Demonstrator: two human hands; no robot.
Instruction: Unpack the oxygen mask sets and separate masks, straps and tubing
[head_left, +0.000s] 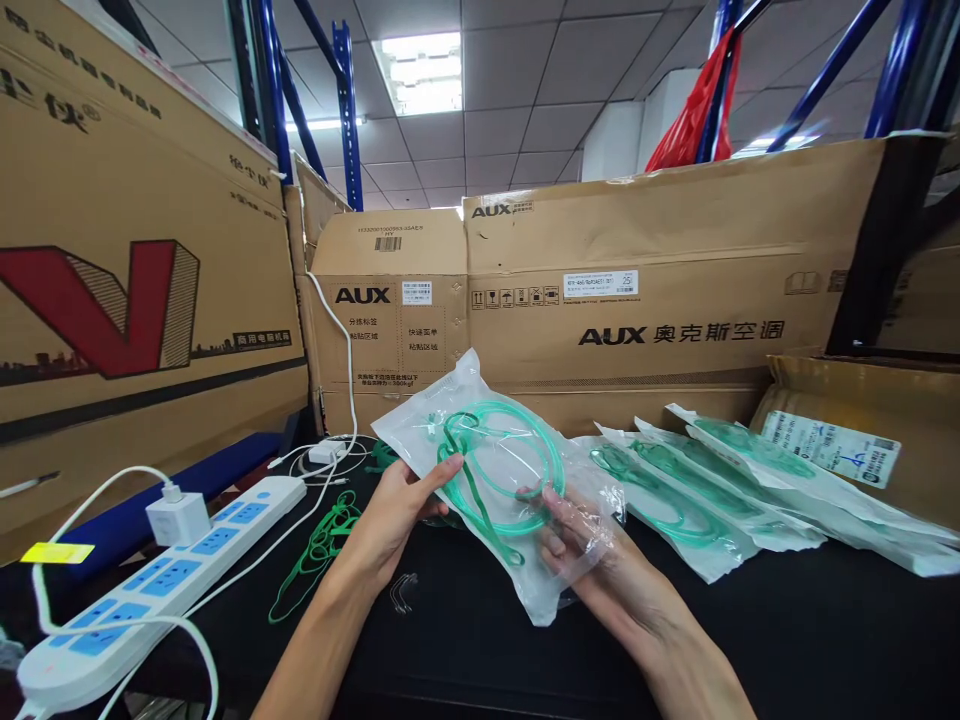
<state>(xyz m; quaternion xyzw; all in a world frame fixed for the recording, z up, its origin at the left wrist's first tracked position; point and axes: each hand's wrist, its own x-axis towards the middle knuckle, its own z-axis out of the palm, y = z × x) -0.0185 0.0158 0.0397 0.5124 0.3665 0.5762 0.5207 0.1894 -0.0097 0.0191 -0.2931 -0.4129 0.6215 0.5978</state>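
Note:
A clear-fronted, white-backed pouch [480, 400] is held up in front of me, tilted above the black tabletop. Inside it lie coiled pale green tubing [555, 450] and a darker green strap [478, 490]. My left hand [405, 510] grips the pouch's left side, thumb on the front. At the lower right, my right hand [592, 550] closes on the pouch, its fingers partly seen through clear film. Whether those fingers are inside or behind the film, I cannot tell. A loose green elastic cord bundle [330, 535] and small bent wire pieces [403, 592] lie near my left forearm.
Several similar pouches [690, 500] overlap on the right, beside an open cardboard box [825, 390]. A white power strip [172, 580] with a charger [178, 518] and cables stands left. Large AUX cartons [637, 300] wall off the back.

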